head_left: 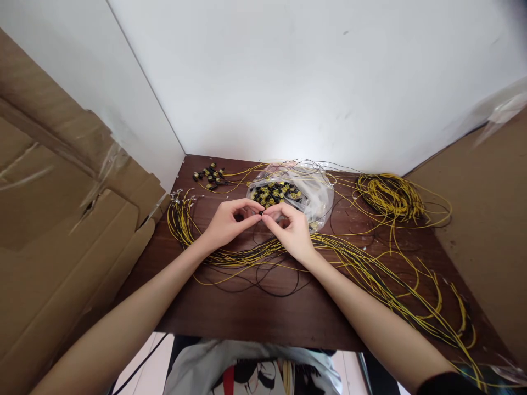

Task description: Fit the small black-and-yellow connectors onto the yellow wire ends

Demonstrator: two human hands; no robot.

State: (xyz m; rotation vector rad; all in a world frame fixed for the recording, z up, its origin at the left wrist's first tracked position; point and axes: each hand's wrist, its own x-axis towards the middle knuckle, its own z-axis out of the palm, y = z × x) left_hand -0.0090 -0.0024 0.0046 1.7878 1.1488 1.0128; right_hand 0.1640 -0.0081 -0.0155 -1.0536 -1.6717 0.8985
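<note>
Delicately, fingertips of the left hand (224, 225) and right hand (294, 230) pinch a small black piece (262, 213) — beyond, a crinkly clear bag (323, 196) holds chunky yellow-and-black parts (272, 193); slim wires (247, 255) curve nearer.

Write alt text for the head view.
Left hand and right hand pinch a small black part above a dark brown table, in front of a clear plastic bag holding black-and-yellow pieces; yellow and black wires lie around.

Before the bag (317, 198), both hands (226, 224) (294, 230) pinch a black part (262, 213). Coiled wire (391, 197) lies right of the bag.
</note>
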